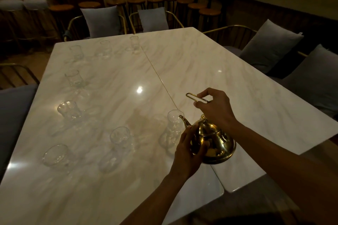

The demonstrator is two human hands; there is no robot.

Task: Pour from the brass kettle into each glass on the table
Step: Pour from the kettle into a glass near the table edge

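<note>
The brass kettle [214, 139] hangs tilted over the marble table [228, 71], its spout tip at the rim of the nearest glass [173, 124]. My right hand [215, 109] grips the kettle's thin wire handle from above. My left hand [188, 151] lies flat against the kettle's left side under the spout, fingers fairly straight. Several more clear glasses stand to the left and far side: one [119, 136] near the front, another [54, 155] at the left edge, another [68, 109] behind it. No liquid is visible in any glass.
Further glasses stand along the left edge [73, 78] and far edge [134, 43]. A seam runs diagonally down the table. Chairs with grey cushions [101, 20] surround it, and wooden stools [208, 12] line the back wall. The room is dim.
</note>
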